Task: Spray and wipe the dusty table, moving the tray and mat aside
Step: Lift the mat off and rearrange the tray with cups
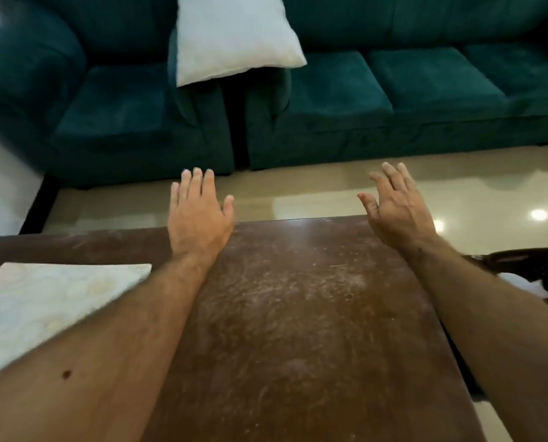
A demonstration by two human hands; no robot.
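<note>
A dark brown wooden table [298, 314] fills the lower middle of the head view, its top streaked with pale dust. A cream patterned mat [52, 298] lies on its left part, partly under my left forearm. My left hand [199, 215] hovers over the table's far edge, palm down, fingers apart, holding nothing. My right hand [397, 212] is raised over the far right corner, fingers spread and empty. A dark perforated object [534, 269], possibly the tray, shows at the right edge. No spray bottle or cloth is in view.
A teal sofa [394, 100] and a matching armchair [107, 116] stand beyond the table, with a white cushion [231, 36] between them. A strip of glossy beige floor [298, 199] runs between table and seats. A white wall [1, 186] is at left.
</note>
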